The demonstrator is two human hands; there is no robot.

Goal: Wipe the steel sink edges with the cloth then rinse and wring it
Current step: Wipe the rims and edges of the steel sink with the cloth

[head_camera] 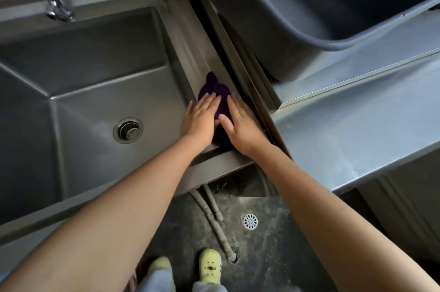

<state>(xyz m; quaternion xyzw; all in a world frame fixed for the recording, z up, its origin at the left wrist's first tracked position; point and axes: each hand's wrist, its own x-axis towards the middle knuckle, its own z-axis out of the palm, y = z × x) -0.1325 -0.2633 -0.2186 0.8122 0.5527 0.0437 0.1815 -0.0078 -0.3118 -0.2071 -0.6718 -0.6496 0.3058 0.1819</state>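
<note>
Two bare hands press flat on a crumpled purple cloth point(217, 94) lying on the sink's right edge point(190, 53), a smooth brushed-steel strip. The left hand point(200, 120) and right hand point(240, 127) lie with fingers stretched out, each grip open, palms down on the soft bunched fabric. Beside it, the square steel sink point(83, 101) has a round perforated drain point(128, 130). A dark plastic tub point(333, 17) sits on the steel bench point(357, 113).

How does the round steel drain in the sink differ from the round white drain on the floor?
The steel sink drain is grey metal with a small-holed strainer; the white floor drain has radial slots. The sink drain looks larger and sits in the steel basin; the floor drain sits in the dark floor. Both are round.
</note>
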